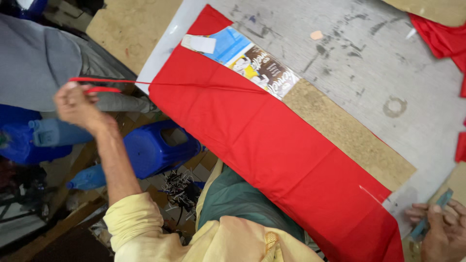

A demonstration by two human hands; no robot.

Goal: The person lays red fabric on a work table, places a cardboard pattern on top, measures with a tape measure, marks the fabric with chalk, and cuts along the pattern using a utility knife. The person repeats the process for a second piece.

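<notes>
Bare grey tabletop (pixel 349 53) open toward far edge, red cloth (pixel 272 145) covering near edge, blue stool (pixel 155 150) and bottles (pixel 53 133) crowding floor beside left corner.

We saw a flat printed carton (pixel 255 63), blue, brown and yellow, half under red cloth (pixel 272 145), a white tag (pixel 199 43) on its end.

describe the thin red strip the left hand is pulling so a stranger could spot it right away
Start at the big red cloth spread over the grey table. Go to the cloth's corner at the table's edge, where a thin red strip runs out past the table to the left hand. It is the only narrow, ribbon-like piece of red, looped in the fingers and hanging over the floor, not lying flat.
</notes>
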